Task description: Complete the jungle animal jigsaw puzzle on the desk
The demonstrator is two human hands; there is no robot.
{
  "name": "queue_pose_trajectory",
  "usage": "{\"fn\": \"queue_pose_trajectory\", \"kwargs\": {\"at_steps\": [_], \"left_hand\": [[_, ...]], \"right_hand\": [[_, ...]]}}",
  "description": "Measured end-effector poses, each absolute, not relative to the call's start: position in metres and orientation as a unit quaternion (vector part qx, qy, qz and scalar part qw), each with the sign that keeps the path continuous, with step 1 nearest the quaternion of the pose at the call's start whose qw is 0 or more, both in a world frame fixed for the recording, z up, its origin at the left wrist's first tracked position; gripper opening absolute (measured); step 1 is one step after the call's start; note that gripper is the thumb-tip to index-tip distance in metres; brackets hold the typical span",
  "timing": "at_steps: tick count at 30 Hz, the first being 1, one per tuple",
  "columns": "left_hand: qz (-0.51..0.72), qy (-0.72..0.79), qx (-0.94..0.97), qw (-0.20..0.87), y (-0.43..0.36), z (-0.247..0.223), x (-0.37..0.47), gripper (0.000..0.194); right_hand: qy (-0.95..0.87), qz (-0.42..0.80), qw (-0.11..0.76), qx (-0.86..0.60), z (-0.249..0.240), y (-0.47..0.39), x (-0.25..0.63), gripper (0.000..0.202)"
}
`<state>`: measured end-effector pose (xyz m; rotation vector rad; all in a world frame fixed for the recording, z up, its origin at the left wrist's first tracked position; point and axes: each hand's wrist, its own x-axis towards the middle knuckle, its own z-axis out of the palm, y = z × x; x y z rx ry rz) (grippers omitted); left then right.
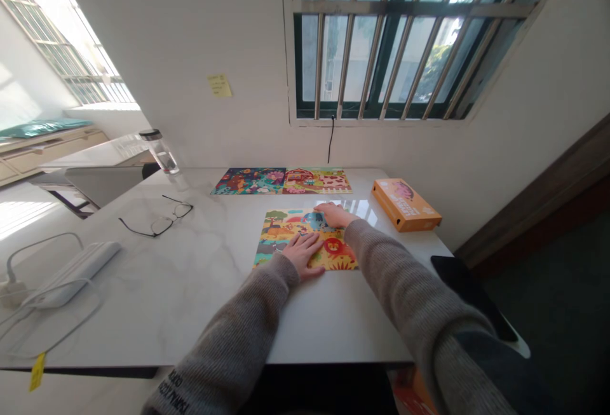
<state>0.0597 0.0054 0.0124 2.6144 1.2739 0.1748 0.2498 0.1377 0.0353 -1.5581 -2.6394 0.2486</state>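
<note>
A colourful jigsaw puzzle (274, 229) with animals, among them a red lion and a blue elephant, lies flat on the white table. My left hand (304, 255) rests palm down on its lower middle, fingers spread and thumb near the bottom edge. At the upper right, my right hand (337, 215) touches the puzzle beside the elephant. Its fingers reach left over the surface, and no separate piece shows in them. My right hand and sleeve cover part of the puzzle's right side.
Two picture panels, a dark one (250, 181) and a farm one (318, 181), lie by the wall. An orange box (405, 204) stands right, a tablet-like black object (469, 291) nearer. Left are glasses (162, 225), a bottle (162, 153) and a power strip (79, 275) with cables.
</note>
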Motion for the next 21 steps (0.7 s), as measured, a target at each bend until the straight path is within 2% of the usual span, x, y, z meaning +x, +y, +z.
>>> {"fn": "queue_pose_trajectory", "kwargs": {"at_steps": [5,12,17,21], "left_hand": [[0.043,0.44,0.891,0.1,0.004,0.016,0.062,0.081],[0.046,0.446,0.891,0.077,0.002,0.018,0.066,0.081],[0.051,0.445,0.89,0.083,0.002,0.014,0.066,0.081],[0.045,0.444,0.891,0.087,0.003,0.011,0.065,0.084]], "right_hand": [[-0.861,0.088,0.033,-0.499,0.039,0.135,0.249,0.05],[-0.865,0.095,0.028,-0.492,0.038,0.132,0.252,0.051],[-0.861,0.086,0.035,-0.5,0.019,0.121,0.254,0.053],[-0.875,0.033,0.059,-0.479,0.002,0.1,0.256,0.056]]}}
